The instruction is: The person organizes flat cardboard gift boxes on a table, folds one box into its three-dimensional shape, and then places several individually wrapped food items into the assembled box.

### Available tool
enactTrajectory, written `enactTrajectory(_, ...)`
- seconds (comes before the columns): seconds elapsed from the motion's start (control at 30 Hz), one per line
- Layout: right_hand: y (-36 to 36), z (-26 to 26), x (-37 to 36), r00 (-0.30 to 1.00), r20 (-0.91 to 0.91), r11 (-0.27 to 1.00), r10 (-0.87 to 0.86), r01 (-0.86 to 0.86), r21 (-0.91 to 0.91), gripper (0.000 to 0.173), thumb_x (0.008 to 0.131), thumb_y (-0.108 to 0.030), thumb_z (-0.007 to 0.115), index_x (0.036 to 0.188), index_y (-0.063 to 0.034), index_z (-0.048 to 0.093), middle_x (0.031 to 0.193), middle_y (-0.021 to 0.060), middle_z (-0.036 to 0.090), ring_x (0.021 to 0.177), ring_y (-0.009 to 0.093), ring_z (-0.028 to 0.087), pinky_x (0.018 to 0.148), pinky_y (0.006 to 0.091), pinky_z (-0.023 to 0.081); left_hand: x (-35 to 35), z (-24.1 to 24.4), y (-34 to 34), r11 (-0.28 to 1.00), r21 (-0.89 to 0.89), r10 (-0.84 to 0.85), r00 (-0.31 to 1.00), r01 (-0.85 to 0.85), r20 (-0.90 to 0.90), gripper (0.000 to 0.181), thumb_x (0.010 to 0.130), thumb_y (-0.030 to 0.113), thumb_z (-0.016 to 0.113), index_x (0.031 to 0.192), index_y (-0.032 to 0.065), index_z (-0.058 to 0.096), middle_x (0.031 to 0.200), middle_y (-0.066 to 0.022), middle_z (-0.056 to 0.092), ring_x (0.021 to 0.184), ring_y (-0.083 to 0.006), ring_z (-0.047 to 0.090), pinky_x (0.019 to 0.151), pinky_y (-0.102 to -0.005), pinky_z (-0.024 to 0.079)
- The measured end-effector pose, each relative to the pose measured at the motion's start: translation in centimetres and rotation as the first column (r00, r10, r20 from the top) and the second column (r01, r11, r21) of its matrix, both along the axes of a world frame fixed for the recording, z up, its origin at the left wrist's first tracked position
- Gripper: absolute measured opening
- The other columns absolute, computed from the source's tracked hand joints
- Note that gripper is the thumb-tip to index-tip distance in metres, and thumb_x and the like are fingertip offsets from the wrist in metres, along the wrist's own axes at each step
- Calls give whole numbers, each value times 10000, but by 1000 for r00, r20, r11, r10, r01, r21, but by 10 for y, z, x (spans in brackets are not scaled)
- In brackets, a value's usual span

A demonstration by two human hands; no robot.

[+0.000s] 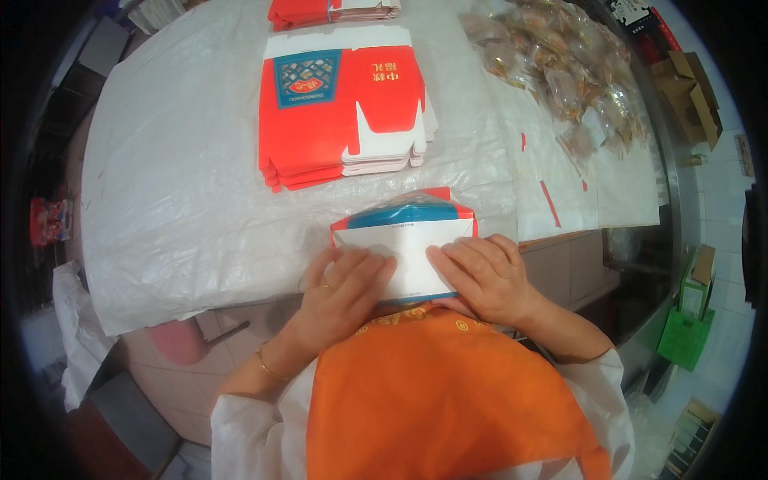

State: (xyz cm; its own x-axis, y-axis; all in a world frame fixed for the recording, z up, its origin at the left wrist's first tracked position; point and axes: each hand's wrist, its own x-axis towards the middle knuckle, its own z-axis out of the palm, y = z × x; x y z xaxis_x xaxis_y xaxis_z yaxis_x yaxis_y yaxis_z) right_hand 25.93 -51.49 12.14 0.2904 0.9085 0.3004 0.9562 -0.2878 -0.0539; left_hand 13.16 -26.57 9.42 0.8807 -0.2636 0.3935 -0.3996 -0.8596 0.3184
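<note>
Right in front of me is a cardboard gift box (414, 237) with a white base panel, a blue band and red corners. It is tilted up at the table's near edge, white panel towards me. My left hand (351, 285) grips its left side, fingers flat on the white panel. At the right side my right hand (483, 273) holds it too, with fingertips on the panel and part of the hand underneath. Beyond the box lies a stack of flat red box blanks (342, 114) with blue lattice windows and printed writing.
Another bundle of folded red cartons (330, 13) lies at the far edge. A heap of clear plastic packets (558, 78) covers the table's far right. Red strips (549, 204) lie on white sheeting. Below left stands a pink stool (178, 341); green crates (687, 336) sit at right.
</note>
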Motion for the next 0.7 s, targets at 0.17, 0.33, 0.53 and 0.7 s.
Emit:
enactTrajectory(0.17, -1, -1, 1, 1000, -10, 1000, 11, -11, -5, 539, 909, -479, 610, 1279, -90, 646, 1186, 26, 605, 1149, 173, 523, 983, 382, 373, 1, -2, -1, 1000, -11, 1, 1000, -1, 12, 508, 844, 333, 693, 1257, 39, 656, 1225, -68, 580, 1148, -241, 534, 1016, -437, 361)
enactTrajectory(0.33, 0, -2, 5, 999, -39, 1000, 30, -30, 0, 530, 921, -481, 585, 1263, -82, 650, 1187, 32, 610, 1150, 180, 529, 987, 387, 374, 2, -3, 0, 1000, -19, 6, 1000, -6, 14, 486, 853, 322, 679, 1244, 33, 659, 1199, -68, 588, 1116, -232, 556, 1007, -432, 364)
enactTrajectory(0.53, 1, -3, 9, 996, -78, 999, 47, -48, -9, 517, 920, -470, 584, 1248, -76, 653, 1188, 44, 617, 1152, 187, 541, 992, 389, 373, 5, 0, -2, 999, -31, 18, 1000, -18, 2, 419, 831, 234, 613, 1197, 37, 654, 1168, -60, 596, 1084, -221, 588, 1010, -430, 383)
enactTrajectory(0.7, 2, -3, 11, 992, -115, 999, 48, -50, -16, 498, 925, -461, 580, 1231, -77, 659, 1194, 43, 618, 1161, 187, 542, 992, 389, 372, 6, -8, 0, 1000, -9, 19, 1000, -19, 5, 432, 806, 213, 619, 1202, 48, 669, 1177, -55, 594, 1087, -222, 585, 1022, -435, 361)
